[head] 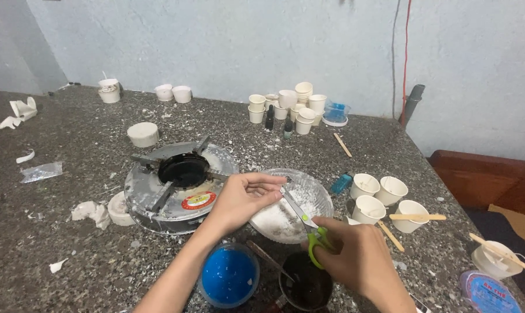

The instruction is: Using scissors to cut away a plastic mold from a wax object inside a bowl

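Observation:
My right hand (358, 255) grips green-handled scissors (309, 226) with the blades pointing up-left over a clear bowl (320, 194) of white flakes. My left hand (242, 197) hovers at the bowl's left rim, fingers curled toward the blade tips, pinching something small and white that I cannot make out. Below my hands stand a blue-filled cup (229, 278) and a dark metal cup (306, 284) with a stick in it.
A round gas burner (178, 177) sits left of the bowl. Several white paper cups (381, 197) stand to the right, two with wooden sticks. More cups and small dropper bottles (288, 110) cluster at the back. A blue lighter (341, 183), wax scraps and lids litter the stone table.

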